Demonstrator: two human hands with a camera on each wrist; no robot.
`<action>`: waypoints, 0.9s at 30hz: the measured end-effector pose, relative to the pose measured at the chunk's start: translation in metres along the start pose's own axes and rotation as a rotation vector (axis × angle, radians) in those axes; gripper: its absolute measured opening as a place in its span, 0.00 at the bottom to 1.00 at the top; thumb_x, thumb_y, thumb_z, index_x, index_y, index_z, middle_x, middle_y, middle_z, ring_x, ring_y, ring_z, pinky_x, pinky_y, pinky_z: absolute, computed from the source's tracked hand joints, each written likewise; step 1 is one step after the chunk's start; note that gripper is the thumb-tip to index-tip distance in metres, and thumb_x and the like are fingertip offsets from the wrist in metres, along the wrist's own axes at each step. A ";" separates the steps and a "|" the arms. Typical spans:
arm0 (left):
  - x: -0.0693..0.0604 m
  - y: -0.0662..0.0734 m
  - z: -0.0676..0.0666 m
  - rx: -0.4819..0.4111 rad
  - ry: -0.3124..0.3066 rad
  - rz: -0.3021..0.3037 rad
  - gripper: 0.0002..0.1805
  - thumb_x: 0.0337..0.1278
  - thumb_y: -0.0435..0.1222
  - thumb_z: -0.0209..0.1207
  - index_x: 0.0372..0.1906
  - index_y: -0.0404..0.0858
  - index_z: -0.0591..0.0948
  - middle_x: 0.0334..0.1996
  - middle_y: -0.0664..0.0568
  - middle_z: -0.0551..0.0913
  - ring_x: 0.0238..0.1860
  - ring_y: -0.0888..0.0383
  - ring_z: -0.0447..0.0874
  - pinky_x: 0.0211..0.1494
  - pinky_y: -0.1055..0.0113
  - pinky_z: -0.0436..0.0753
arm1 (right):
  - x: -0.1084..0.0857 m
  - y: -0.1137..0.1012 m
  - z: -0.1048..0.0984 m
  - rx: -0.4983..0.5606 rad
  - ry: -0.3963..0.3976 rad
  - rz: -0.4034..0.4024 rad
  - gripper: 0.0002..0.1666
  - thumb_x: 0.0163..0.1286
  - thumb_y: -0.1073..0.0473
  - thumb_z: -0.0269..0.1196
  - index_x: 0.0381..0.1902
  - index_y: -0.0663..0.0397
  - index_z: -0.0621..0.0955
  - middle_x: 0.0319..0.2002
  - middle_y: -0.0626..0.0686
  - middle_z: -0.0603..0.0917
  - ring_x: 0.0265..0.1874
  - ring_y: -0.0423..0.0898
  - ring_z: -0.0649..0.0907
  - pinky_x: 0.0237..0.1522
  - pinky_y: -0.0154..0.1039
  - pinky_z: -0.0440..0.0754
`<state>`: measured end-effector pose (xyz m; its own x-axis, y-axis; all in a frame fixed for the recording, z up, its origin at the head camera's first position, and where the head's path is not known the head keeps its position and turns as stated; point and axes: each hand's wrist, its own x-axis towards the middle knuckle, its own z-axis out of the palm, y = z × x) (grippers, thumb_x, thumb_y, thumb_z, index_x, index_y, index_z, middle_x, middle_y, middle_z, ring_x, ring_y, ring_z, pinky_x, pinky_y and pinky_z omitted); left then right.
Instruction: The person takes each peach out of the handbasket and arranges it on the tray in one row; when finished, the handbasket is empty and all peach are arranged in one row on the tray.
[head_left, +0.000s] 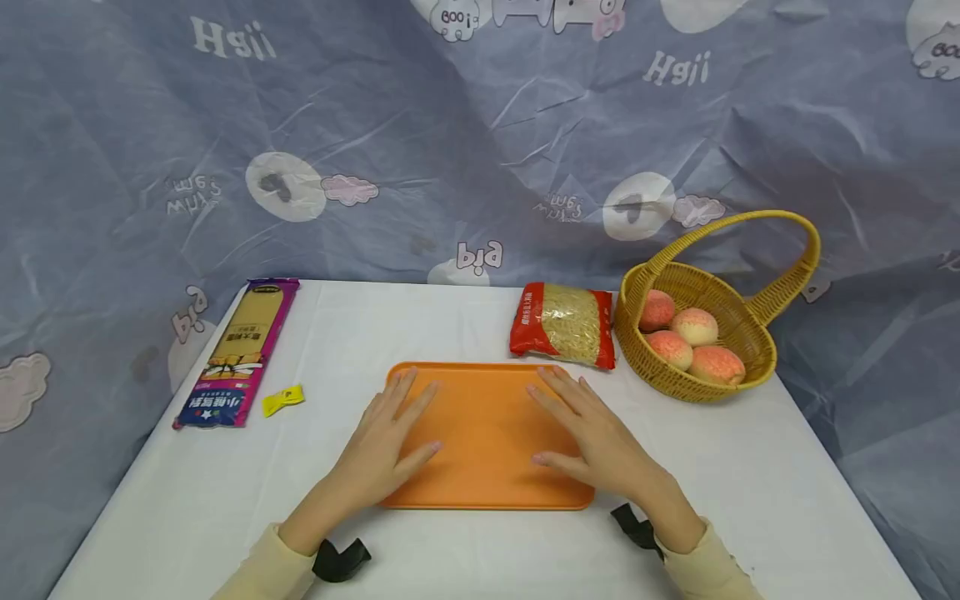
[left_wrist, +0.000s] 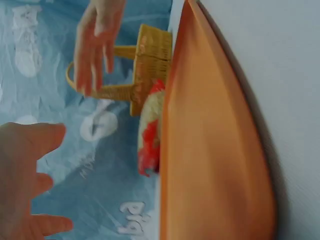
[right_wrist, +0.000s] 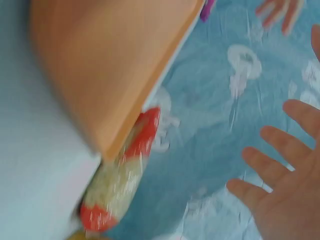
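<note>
An orange tray point(head_left: 487, 433) lies on the white table. Over its left part, the left hand point(head_left: 386, 446) is spread with fingers apart and nothing in them. The right hand point(head_left: 596, 437) is spread the same way over the right part. In the left wrist view, the left hand point(left_wrist: 30, 175) appears raised beside the tray point(left_wrist: 205, 135), with a gap between them. The right wrist view shows the right hand point(right_wrist: 287, 175) apart from the tray point(right_wrist: 115, 60), palm and fingers bare.
A red-ended pasta bag point(head_left: 566, 325) lies behind the tray, beside a yellow wicker basket point(head_left: 701, 287) holding several peaches point(head_left: 716, 365). At left are a purple-edged packet point(head_left: 240, 354) and a small yellow wrapper point(head_left: 283, 400). A printed grey-blue cloth point(head_left: 450, 150) hangs behind.
</note>
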<state>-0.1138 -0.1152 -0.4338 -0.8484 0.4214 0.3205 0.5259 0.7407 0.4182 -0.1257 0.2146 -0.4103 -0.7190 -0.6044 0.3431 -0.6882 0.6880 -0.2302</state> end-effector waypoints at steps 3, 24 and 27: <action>-0.007 -0.014 0.000 -0.101 0.063 -0.054 0.39 0.64 0.47 0.60 0.77 0.48 0.58 0.76 0.40 0.55 0.75 0.37 0.54 0.70 0.35 0.61 | -0.007 0.014 -0.015 0.050 0.094 0.045 0.49 0.56 0.45 0.73 0.73 0.49 0.67 0.74 0.54 0.63 0.72 0.54 0.65 0.73 0.45 0.62; -0.026 -0.082 0.042 -0.326 0.151 -0.169 0.29 0.66 0.34 0.56 0.71 0.34 0.67 0.68 0.38 0.70 0.71 0.35 0.62 0.67 0.33 0.59 | -0.039 0.160 -0.074 0.350 0.353 0.564 0.37 0.67 0.65 0.64 0.72 0.57 0.66 0.66 0.62 0.67 0.62 0.37 0.71 0.51 0.15 0.71; -0.027 -0.084 0.047 -0.294 0.161 -0.151 0.29 0.64 0.33 0.57 0.69 0.33 0.69 0.66 0.37 0.72 0.70 0.33 0.62 0.64 0.31 0.59 | -0.039 0.172 -0.072 0.408 0.295 0.631 0.36 0.70 0.61 0.62 0.74 0.53 0.64 0.66 0.60 0.66 0.66 0.52 0.71 0.50 0.15 0.72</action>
<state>-0.1380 -0.1646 -0.5172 -0.9096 0.2137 0.3564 0.4104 0.5965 0.6898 -0.2090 0.3860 -0.3980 -0.9678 0.0194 0.2508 -0.1832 0.6289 -0.7556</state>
